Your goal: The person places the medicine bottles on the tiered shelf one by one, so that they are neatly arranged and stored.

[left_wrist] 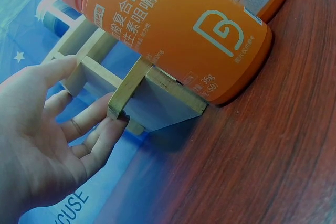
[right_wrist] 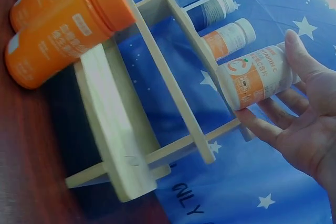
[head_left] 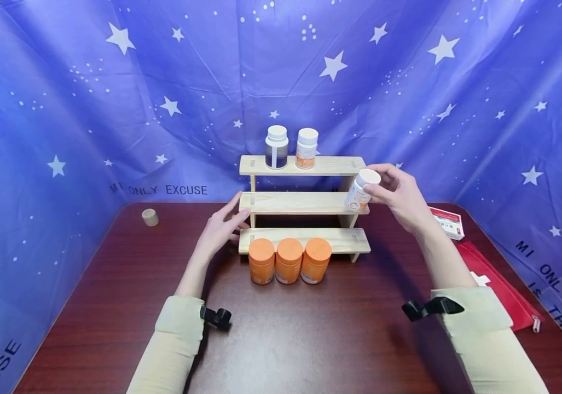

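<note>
Behind three orange jars (head_left: 289,265), the left hand (head_left: 218,231) is touching a wooden shelf (head_left: 345,239); the right hand (head_left: 401,198) is pinching a white bottle (head_left: 358,194).
Left fingers are lying loosely apart; the white bottle is leaning by the shelf's right end, contact I cannot tell. Farther, two bottles (head_left: 277,150) are standing on the top board (head_left: 337,164), with room rightward.

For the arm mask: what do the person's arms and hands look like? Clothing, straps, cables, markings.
Left sleeve and right sleeve: pale cream, plain, with wide folded cuffs. A black strap with a bulky black piece sits at each cuff: left strap, right strap. Left hand and right hand are bare, no gloves. No cables visible.
</note>
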### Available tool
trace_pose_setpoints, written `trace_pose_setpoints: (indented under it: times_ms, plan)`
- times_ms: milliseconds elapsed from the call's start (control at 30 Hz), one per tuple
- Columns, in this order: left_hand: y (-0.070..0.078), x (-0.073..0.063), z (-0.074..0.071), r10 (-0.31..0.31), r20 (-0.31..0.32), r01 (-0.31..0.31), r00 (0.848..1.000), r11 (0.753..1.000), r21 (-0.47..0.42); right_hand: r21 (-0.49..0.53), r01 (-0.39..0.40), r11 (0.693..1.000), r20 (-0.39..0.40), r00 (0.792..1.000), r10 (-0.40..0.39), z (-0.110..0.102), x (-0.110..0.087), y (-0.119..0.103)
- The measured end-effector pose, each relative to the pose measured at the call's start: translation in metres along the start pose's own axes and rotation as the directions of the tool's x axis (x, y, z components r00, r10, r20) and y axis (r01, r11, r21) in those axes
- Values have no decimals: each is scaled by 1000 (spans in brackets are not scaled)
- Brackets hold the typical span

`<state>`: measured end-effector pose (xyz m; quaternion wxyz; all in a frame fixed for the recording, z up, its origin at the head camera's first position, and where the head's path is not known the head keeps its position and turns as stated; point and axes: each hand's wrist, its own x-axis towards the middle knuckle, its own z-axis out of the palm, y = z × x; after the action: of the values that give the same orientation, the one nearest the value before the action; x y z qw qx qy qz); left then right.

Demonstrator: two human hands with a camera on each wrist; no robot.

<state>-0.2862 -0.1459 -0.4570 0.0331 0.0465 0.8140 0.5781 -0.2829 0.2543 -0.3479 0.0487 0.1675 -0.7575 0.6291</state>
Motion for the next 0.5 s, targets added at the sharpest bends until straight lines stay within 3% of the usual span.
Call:
trace_pose_setpoints:
  times_ms: [133, 500]
  plan:
    - [0, 0, 0, 2, 4, -2, 1000, 1000, -1, -65, -15, 998, -16, 1000, 14, -3, 13, -7]
    - [2, 0, 0, -7, 4, 7, 1000, 1000, -11, -21, -2, 1000, -20, 1000, 2, 3, 49, -27]
